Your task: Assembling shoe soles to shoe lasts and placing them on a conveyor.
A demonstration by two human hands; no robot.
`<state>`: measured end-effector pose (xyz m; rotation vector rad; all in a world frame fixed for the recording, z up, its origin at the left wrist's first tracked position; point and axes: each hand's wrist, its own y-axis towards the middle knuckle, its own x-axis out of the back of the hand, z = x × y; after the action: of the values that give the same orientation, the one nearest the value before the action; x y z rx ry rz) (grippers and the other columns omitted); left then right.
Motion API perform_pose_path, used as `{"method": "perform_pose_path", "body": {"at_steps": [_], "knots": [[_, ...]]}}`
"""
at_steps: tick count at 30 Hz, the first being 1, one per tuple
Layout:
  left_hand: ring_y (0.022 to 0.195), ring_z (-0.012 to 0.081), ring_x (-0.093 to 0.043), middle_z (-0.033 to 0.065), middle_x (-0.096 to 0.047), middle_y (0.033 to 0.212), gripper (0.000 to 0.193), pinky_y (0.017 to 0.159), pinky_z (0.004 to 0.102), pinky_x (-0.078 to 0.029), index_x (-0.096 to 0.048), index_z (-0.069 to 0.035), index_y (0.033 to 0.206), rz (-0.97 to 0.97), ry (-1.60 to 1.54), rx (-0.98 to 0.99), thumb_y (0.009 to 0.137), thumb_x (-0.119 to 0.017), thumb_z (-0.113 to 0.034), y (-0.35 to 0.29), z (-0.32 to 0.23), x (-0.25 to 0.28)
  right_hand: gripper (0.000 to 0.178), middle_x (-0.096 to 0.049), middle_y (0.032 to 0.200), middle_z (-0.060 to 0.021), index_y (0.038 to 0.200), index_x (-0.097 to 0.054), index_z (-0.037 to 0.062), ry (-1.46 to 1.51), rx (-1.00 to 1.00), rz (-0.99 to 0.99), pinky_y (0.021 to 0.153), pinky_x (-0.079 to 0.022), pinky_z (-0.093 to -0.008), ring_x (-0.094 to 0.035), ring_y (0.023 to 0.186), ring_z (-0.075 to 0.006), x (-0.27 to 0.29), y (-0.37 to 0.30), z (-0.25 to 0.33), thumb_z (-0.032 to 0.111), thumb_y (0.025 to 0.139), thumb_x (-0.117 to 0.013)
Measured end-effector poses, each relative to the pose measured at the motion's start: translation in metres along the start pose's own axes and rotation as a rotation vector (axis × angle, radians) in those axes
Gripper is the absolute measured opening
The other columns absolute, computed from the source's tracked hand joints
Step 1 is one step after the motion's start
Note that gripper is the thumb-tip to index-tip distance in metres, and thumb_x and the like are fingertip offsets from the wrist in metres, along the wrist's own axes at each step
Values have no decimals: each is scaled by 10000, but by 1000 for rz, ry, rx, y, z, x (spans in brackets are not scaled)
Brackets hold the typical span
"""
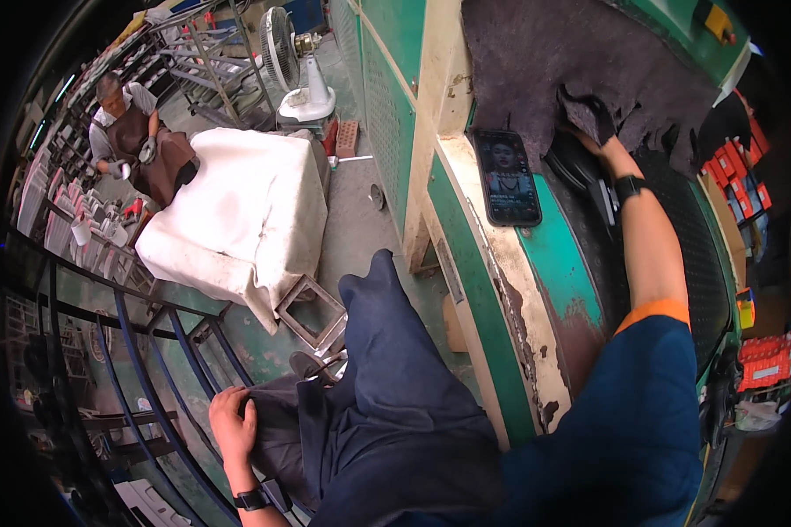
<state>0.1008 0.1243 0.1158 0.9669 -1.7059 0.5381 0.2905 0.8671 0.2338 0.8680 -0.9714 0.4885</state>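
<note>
green and cream, a worn machine (558, 246) stands at the right, a dark, ragged-edged sheet (610, 61) draped over its upper part. the right hand (593, 143) reaches under the sheet's lower edge; a fold hides its fingers, so i cannot tell how far its grip is closed or on what. just beside the sheet, a phone (505, 180) lies on the machine, screen lit. the left hand (233, 426) rests loosely on dark cloth (277, 413), grip relaxed, thumb apart, clasping nothing. farther left are a white-draped block (237, 198), a fan (314, 83) and a person (132, 132) in grey gloves (148, 149).
</note>
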Motion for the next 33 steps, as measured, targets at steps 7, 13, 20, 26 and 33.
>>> {"method": "perform_pose_path", "body": {"at_steps": [7, 13, 20, 26, 33], "knots": [[1058, 285, -649, 154, -694, 1078, 244, 936, 354, -479, -676, 12, 1069, 128, -602, -91, 845, -616, -63, 18, -30, 13, 495, -676, 1010, -71, 1172, -616, 12, 619, -619, 32, 802, -488, -290, -630, 866, -159, 76, -133, 33, 337, 818, -735], [1100, 247, -638, 138, -672, 1163, 296, 952, 344, -479, -667, -4, 1138, 302, -1103, -375, 851, -636, -65, 46, -87, 14, 459, -695, 1048, -107, 1149, -636, 3, 1009, -772, -351, 856, -525, -319, -670, 947, -210, 163, -232, 70, 315, 828, -736], [1388, 319, -388, 185, -246, 1572, 916, 1066, 455, -412, -110, -79, 1563, 945, -1943, -485, 876, -648, -360, 43, -175, 25, 668, -569, 1304, -235, 1344, -477, -27, 1815, -292, -144, 952, -517, -462, -595, 1153, -369, 129, -237, 312, 540, 1005, -377], [1430, 342, -306, 138, -163, 1606, 883, 1167, 471, -281, 36, -241, 1574, 851, -2196, -51, 923, -548, -363, -18, -122, 10, 417, -634, 1226, -111, 1241, -590, 38, 1935, -219, 386, 990, -477, -383, -607, 1114, -215, -29, -224, 382, 344, 959, -571], [1196, 554, -501, 281, -478, 1390, 722, 859, 657, -514, -379, -27, 1465, 865, -2549, 645, 925, -311, -501, -63, -47, -81, 205, -669, 748, -72, 840, -643, 55, 1688, -1169, 880, 598, -542, -360, -633, 609, -215, -253, -270, 394, 236, 925, -602]]}}
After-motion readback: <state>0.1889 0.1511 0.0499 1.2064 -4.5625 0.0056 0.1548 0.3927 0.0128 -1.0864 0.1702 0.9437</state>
